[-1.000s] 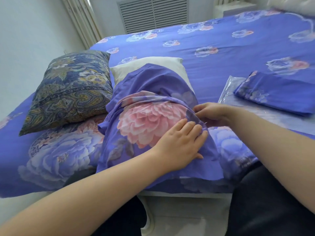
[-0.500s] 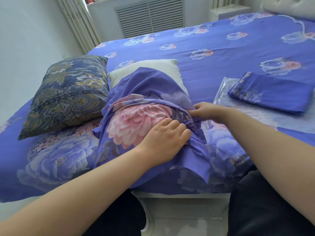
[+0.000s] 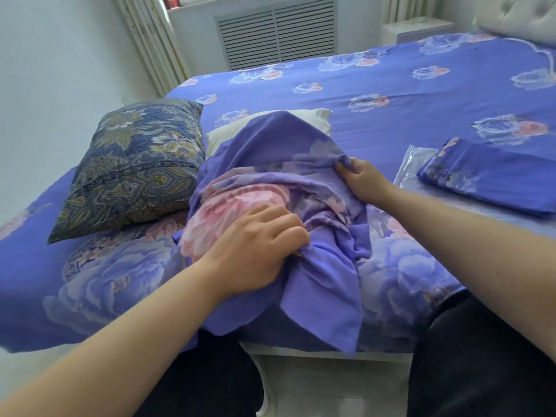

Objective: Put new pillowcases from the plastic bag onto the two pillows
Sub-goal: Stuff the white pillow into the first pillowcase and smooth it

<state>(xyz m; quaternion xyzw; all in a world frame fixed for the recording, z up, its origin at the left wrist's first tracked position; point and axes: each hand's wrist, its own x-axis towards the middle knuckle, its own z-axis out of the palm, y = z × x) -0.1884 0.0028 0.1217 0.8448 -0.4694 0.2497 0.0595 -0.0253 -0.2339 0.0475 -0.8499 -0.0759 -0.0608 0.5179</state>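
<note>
Both hands work the same cloth at the centre of the frame. The left hand point(image 3: 255, 245) has its fingers curled down into a bunch of the violet-blue cotton pillowcase with a large pink peony print point(image 3: 270, 188), gripping a gathered fold at the lower middle of the frame; its knuckles face up and the fingertips are buried in the cloth. The right hand point(image 3: 362, 179), right of centre, pinches the pillowcase's edge between thumb and curled fingers and holds that edge raised off the pillow.

The pillowcase is drawn partway over a cream-white rectangular pillow point(image 3: 313, 121), whose bare far end pokes out above centre. The pillow's long axis runs from the near edge of the bed up and away into the frame, and the bunched opening of the pillowcase faces the near edge. A loose flap of the pillowcase hangs over the bed's front edge at lower centre.

At the left of the frame a second pillow in a dark blue and olive paisley cover point(image 3: 135, 164) lies tilted, just beside the first. At the right, a folded violet-blue floral pillowcase point(image 3: 493, 182) lies on a flat clear plastic bag point(image 3: 412, 176), apart from the right hand. The bed with its violet-blue floral sheet point(image 3: 376, 79) stretches open across the upper right of the frame, and a white louvred radiator grille point(image 3: 276, 31) sits at the upper middle
</note>
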